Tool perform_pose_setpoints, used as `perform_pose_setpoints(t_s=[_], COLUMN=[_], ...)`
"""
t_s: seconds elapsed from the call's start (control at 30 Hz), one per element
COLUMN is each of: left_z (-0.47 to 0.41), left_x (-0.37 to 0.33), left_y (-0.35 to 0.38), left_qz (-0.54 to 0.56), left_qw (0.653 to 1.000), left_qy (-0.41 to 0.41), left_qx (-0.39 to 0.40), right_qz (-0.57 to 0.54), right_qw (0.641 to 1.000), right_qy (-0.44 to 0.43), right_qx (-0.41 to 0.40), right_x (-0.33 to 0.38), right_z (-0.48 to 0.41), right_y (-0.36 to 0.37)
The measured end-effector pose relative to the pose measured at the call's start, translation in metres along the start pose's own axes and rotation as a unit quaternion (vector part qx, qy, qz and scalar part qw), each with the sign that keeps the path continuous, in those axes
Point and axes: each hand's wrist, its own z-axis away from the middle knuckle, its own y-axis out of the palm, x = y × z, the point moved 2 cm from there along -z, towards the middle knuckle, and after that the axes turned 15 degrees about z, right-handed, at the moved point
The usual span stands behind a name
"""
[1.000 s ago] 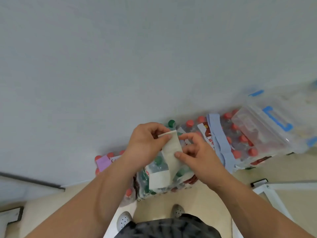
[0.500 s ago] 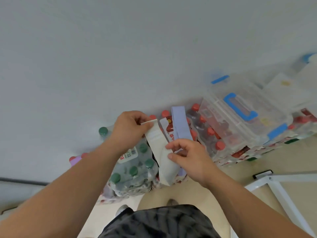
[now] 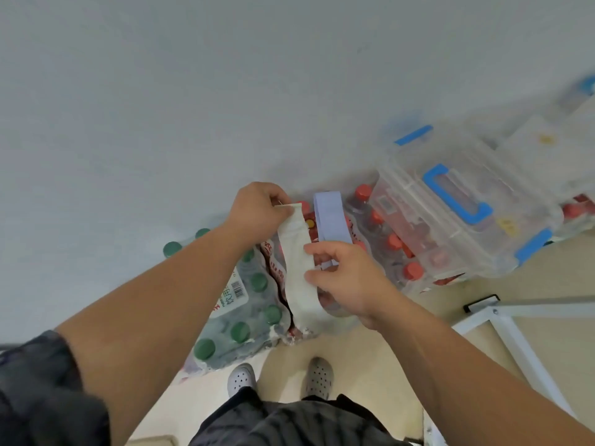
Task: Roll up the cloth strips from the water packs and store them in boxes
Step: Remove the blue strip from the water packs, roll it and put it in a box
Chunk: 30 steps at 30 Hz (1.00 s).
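Note:
A pale white cloth strip (image 3: 297, 268) hangs lengthwise between my hands, above the water packs. My left hand (image 3: 259, 211) pinches its top end. My right hand (image 3: 346, 278) pinches its right edge near the middle with thumb and fingers. A light blue cloth strip (image 3: 331, 222) lies flat over the red-capped water pack (image 3: 391, 249). Under the white strip sits the green-capped water pack (image 3: 248, 313). A clear storage box with a blue handle (image 3: 457, 204) rests on the red-capped packs at right, lid closed.
The packs stand against a grey wall (image 3: 193, 91) on a beige floor (image 3: 531, 268). A white metal frame (image 3: 502, 326) stands at the right. My grey shoes (image 3: 280, 378) are just in front of the packs. More clear boxes (image 3: 547, 146) sit at far right.
The view has shifted left, so packs and box sit further right. My left hand has lifted the strip's top end; my right hand has slid down the strip, which now hangs longer.

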Motion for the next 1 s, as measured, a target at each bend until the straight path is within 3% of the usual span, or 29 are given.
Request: perform_pose_setpoints(t_s=[0.1, 0.23, 0.47, 0.63, 0.83, 1.0], left_z=[-0.003, -0.005, 0.007, 0.038, 0.047, 0.059], left_x=[0.014, 0.023, 0.027, 0.039, 0.045, 0.036], left_y=[0.005, 0.013, 0.017, 0.024, 0.028, 0.023], left_qz=[-0.066, -0.103, -0.228, -0.344, -0.369, -0.390], left_qw=[0.997, 0.994, 0.967, 0.905, 0.899, 0.897], left_qy=[0.012, 0.015, 0.108, 0.222, 0.183, 0.160], left_qx=[0.023, 0.043, 0.044, 0.115, 0.148, 0.133], right_qz=[0.109, 0.318, 0.468, 0.511, 0.559, 0.528], right_qw=[0.994, 0.941, 0.857, 0.834, 0.809, 0.827], right_qy=[-0.015, -0.095, -0.172, -0.187, -0.174, -0.178], right_qx=[-0.018, -0.066, -0.134, -0.095, -0.062, -0.074], right_x=[-0.010, -0.024, -0.034, -0.040, -0.047, -0.037], right_z=[-0.013, -0.025, -0.025, -0.023, -0.018, -0.012], right_y=[0.006, 0.016, 0.016, 0.018, 0.017, 0.018])
